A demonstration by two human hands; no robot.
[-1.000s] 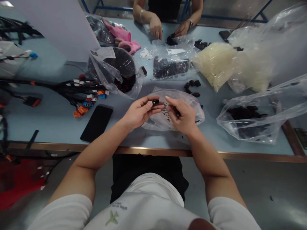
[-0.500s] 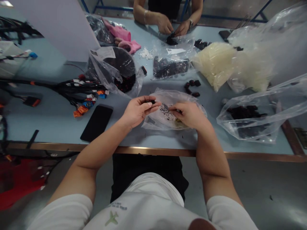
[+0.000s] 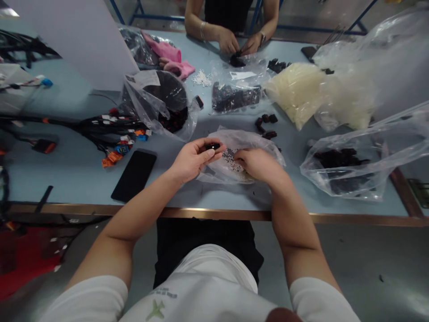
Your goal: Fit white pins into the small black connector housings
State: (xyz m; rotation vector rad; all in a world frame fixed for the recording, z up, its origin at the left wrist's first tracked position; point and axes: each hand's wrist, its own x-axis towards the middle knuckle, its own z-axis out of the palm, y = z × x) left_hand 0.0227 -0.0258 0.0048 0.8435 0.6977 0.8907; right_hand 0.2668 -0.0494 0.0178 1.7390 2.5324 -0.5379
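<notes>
My left hand [image 3: 192, 160] holds a small black plastic connector [image 3: 212, 146] between thumb and fingertips, above the near edge of a clear plastic bag [image 3: 250, 143]. My right hand [image 3: 254, 164] rests on that bag, its fingers curled down next to a heap of tiny white and grey pieces [image 3: 231, 162]. Those fingers partly hide the heap, and I cannot tell whether they hold anything. Several loose black connectors [image 3: 266, 125] lie on the table just beyond the bag.
A black phone [image 3: 134, 175] lies left of my hands, beside a wiring harness with coloured connectors [image 3: 115, 136]. Plastic bags of black parts and cream pieces [image 3: 295, 91] cover the far table. A co-worker's hands [image 3: 239, 44] work across it. The table's metal-trimmed edge [image 3: 214, 213] runs in front of me.
My right hand has dropped from a raised pinch onto the heap in the bag. My left hand still holds the connector, and the co-worker's hands have moved closer together.
</notes>
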